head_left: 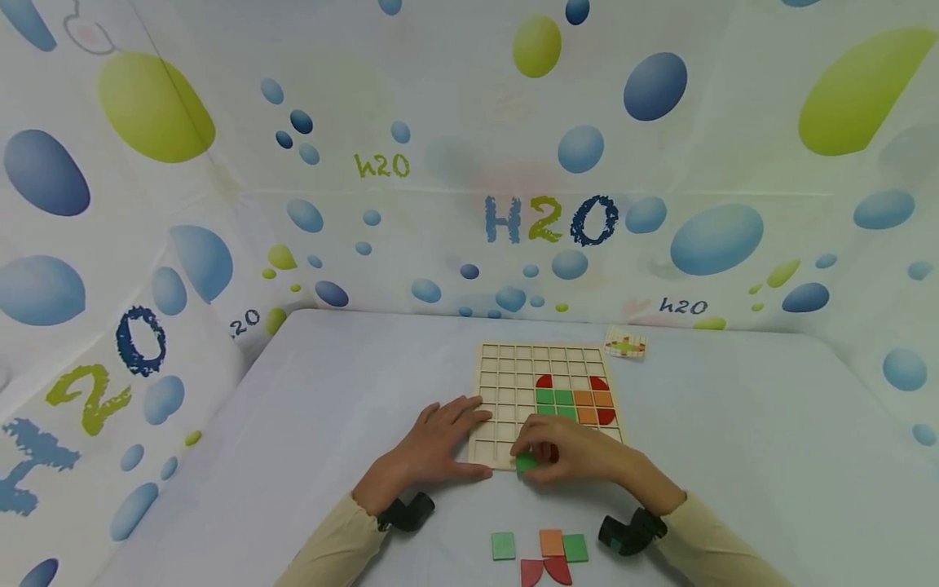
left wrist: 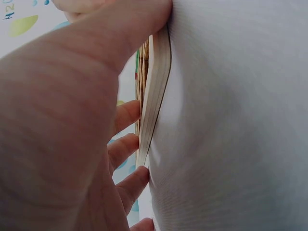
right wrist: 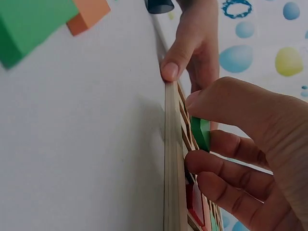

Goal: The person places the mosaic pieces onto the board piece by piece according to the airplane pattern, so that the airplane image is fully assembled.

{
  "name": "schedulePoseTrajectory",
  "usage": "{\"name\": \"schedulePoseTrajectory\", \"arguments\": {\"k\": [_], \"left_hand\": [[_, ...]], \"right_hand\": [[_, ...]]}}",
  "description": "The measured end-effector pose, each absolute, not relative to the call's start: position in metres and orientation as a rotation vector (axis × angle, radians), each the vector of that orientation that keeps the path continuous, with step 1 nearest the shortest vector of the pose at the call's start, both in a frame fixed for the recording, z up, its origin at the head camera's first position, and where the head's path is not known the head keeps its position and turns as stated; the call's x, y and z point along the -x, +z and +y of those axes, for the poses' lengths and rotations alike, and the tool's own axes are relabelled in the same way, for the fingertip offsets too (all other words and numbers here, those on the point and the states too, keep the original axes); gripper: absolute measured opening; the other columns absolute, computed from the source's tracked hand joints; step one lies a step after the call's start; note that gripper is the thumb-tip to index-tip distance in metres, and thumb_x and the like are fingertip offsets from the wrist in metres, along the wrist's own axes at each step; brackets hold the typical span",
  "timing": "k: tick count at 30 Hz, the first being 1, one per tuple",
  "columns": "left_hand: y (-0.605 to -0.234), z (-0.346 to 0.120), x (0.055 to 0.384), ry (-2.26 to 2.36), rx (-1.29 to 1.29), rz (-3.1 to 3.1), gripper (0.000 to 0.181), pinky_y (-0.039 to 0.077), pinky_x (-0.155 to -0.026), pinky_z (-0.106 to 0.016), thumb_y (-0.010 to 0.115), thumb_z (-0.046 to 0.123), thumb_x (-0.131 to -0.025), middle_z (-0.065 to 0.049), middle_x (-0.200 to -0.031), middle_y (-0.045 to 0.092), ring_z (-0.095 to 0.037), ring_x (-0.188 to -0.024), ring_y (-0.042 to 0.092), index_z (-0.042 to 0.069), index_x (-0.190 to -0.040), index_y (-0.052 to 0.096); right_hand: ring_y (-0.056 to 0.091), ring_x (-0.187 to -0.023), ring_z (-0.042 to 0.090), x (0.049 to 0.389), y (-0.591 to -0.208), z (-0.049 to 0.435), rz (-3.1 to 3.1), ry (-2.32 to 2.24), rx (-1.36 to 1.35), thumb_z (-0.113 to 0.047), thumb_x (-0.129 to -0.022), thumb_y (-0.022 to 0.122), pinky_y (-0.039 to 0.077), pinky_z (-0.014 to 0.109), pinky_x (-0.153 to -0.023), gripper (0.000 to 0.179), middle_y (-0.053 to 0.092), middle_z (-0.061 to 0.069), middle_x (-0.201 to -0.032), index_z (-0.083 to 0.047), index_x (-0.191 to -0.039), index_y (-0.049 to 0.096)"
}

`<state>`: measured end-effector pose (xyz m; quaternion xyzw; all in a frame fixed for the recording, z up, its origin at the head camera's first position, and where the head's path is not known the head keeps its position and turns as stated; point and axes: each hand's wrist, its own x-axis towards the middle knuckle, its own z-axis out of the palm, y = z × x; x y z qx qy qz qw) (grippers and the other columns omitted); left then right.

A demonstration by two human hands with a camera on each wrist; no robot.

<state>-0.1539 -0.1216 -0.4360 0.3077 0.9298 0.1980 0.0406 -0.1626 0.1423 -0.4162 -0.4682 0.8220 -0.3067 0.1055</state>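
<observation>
A white-covered table point(head_left: 352, 367) stood before white sheeting point(head_left: 455, 98) printed with blue and green drops; on it lay a pale wooden gridded board point(head_left: 506, 354), its cells holding green squares point(head_left: 564, 397), orange squares point(head_left: 583, 398) and red quarter-rounds point(head_left: 606, 417); the left hand point(head_left: 440, 444), fingers spread, touched its left edge; the right hand point(head_left: 575, 450) pinched a green square tile point(head_left: 526, 464) at the near edge; loose tiles point(head_left: 503, 546) lay nearer the person.

White table point(head_left: 352, 367) before a white backdrop point(head_left: 462, 90) with blue spots point(head_left: 717, 240) and H2O lettering point(head_left: 503, 220).

white table point(head_left: 352, 375) | gridded board point(head_left: 506, 377) | picture card point(head_left: 626, 343) | loose colored tiles point(head_left: 503, 546)
</observation>
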Motion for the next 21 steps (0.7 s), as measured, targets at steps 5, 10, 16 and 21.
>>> {"name": "schedulePoseTrajectory", "arguments": {"k": [5, 10, 16, 21], "left_hand": [[-0.437, -0.122, 0.154, 0.590, -0.932, 2.849, 0.075, 0.022, -0.111, -0.060, 0.071, 0.054, -0.083, -0.008, -0.156, 0.033, -0.032, -0.144, 0.027, 0.018, -0.143, 0.046], [-0.437, -0.122, 0.155, 0.586, -0.932, 2.856, 0.075, 0.022, -0.112, -0.060, 0.071, 0.054, -0.083, -0.007, -0.156, 0.032, -0.032, -0.144, 0.027, 0.018, -0.144, 0.046], [-0.436, -0.122, 0.155, 0.596, -0.949, 2.855, 0.074, 0.024, -0.110, -0.061, 0.072, 0.054, -0.083, -0.008, -0.155, 0.034, -0.033, -0.143, 0.029, 0.017, -0.142, 0.047], [-0.433, -0.121, 0.154, 0.616, -0.947, 2.841, 0.074, 0.023, -0.110, -0.061, 0.072, 0.052, -0.083, -0.009, -0.154, 0.035, -0.034, -0.143, 0.029, 0.016, -0.142, 0.047]], "right_hand": [[0.052, -0.079, 0.005, 0.168, -0.415, 0.143, 2.452, -0.902, 1.291, -0.021, -0.088, 0.073, 0.048, 0.019, -0.069, 0.021, 0.058, -0.009, -0.099, -0.017, -0.108, 0.070], [0.052, -0.084, 0.007, 0.172, -0.415, 0.145, 2.522, -0.900, 1.221, -0.023, -0.089, 0.071, 0.049, 0.021, -0.073, 0.022, 0.058, -0.010, -0.104, -0.018, -0.110, 0.071], [0.053, -0.091, 0.009, 0.179, -0.416, 0.148, 2.573, -0.931, 1.250, -0.018, -0.089, 0.071, 0.050, 0.025, -0.079, 0.022, 0.063, -0.003, -0.109, -0.012, -0.110, 0.071], [0.055, -0.089, 0.012, 0.184, -0.420, 0.150, 2.619, -0.964, 1.276, -0.015, -0.088, 0.071, 0.052, 0.025, -0.078, 0.021, 0.063, 0.001, -0.106, -0.008, -0.109, 0.070]]}}
